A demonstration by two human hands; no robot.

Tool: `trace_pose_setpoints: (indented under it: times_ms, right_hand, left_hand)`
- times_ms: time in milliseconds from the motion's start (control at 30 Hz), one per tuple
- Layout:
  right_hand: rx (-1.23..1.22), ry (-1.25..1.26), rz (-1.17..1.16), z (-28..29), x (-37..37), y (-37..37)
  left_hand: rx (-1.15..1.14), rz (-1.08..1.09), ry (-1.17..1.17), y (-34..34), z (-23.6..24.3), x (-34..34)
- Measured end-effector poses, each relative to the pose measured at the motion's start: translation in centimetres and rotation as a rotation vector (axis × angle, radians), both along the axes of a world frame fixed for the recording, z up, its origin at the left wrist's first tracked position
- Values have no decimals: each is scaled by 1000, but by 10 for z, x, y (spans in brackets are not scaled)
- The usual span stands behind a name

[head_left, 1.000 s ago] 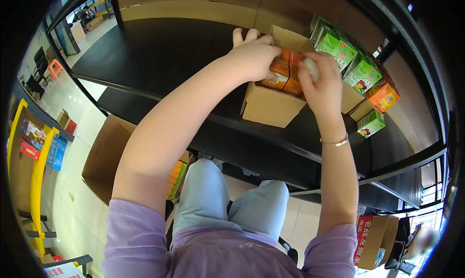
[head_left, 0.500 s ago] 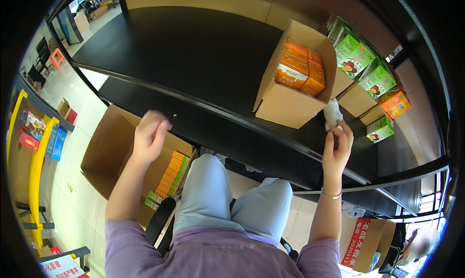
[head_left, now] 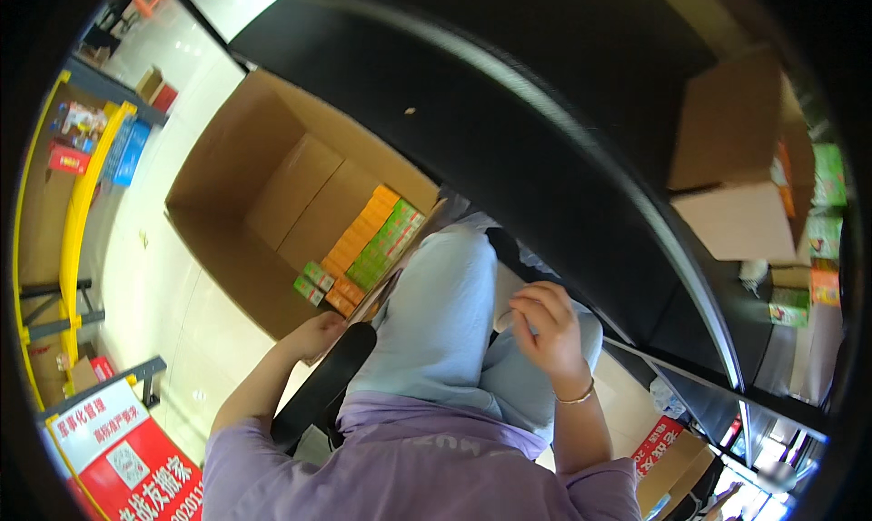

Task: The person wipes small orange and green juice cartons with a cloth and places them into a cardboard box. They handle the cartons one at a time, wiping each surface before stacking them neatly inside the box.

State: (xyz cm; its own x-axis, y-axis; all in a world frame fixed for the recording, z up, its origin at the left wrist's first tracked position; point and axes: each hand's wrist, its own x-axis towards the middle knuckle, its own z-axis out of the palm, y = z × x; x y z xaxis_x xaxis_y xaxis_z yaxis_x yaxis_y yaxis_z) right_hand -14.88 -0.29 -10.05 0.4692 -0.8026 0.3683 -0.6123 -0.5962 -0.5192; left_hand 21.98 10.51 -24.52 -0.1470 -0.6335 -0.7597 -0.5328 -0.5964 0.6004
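A large open cardboard box (head_left: 213,258) stands on the floor to my left, below the shelf. Inside, along its near right side, lie rows of small orange cartons (head_left: 363,228) and small green cartons (head_left: 381,254). My left hand (head_left: 320,334) is closed at the box's near rim, its fingertips partly hidden there. Above my lap hovers my right hand (head_left: 548,326), fingers loosely bent and thumb apart, with nothing visible in it. On the shelf at right sits a smaller cardboard box (head_left: 736,221), orange packs just showing inside. A white crumpled thing (head_left: 752,272) lies beside it.
The black shelf (head_left: 563,185) runs diagonally across, with a metal front edge. Green cartons (head_left: 827,176) are stacked at far right. A chair armrest (head_left: 350,353) is beside my left arm. A yellow rack (head_left: 82,221) stands at left, a red-and-white sign (head_left: 127,466) below it.
The view has swung left and down toward the large box. My left hand has lowered to its rim. My right hand has left the white crumpled thing and come over my lap.
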Motion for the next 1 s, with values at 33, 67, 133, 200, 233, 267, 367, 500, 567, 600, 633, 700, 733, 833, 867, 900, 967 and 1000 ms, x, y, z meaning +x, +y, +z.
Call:
trace_pose_setpoints:
  times_ms: [33,67,133,200,233,267,367,500,567,600,633,700,733,833,867,900,967,1000]
  right_hand:
    - [34,-3,47,-11,15,-1]
    - [68,-14,89,-21,28,-2]
    - [172,-14,150,-30,58,-5]
    - [245,3,219,-46,81,-7]
    - [284,8,250,-53,92,-6]
    - [313,15,269,-58,100,-9]
    - [404,46,358,-77,123,-17]
    - [474,84,465,-101,152,-44]
    - [530,104,487,-114,169,-56]
    - [588,120,477,-120,178,-61]
    - [620,162,478,-127,187,-63]
    - [667,247,483,-147,206,-67]
    - [718,304,535,-157,217,-67]
    - [869,457,686,-189,249,-65]
    - [924,494,737,-203,259,-63]
    - [979,531,788,-217,269,-61]
    - [1113,736,869,-250,290,-54]
    - [1177,842,903,-263,299,-52]
  left_hand:
    - [156,6,-87,-13,28,-7]
    - [77,-58,-121,-5,15,3]
    - [-98,-241,-139,14,-16,31]
    - [28,-452,-312,15,-15,40]
    - [91,-480,-373,24,-17,44]
    - [114,-500,-376,27,-25,48]
    - [98,-522,-316,38,-44,56]
    - [170,-366,4,24,-44,61]
    - [342,-173,244,24,-56,69]
    - [184,-124,195,31,-73,68]
    - [202,-22,151,29,-78,68]
    - [230,182,55,10,-91,65]
    - [241,280,-18,11,-103,65]
    - [308,508,-182,19,-148,58]
    - [353,548,-196,19,-160,57]
    - [398,587,-209,19,-170,54]
    - [435,719,-236,16,-188,45]
    - [452,780,-249,15,-198,41]
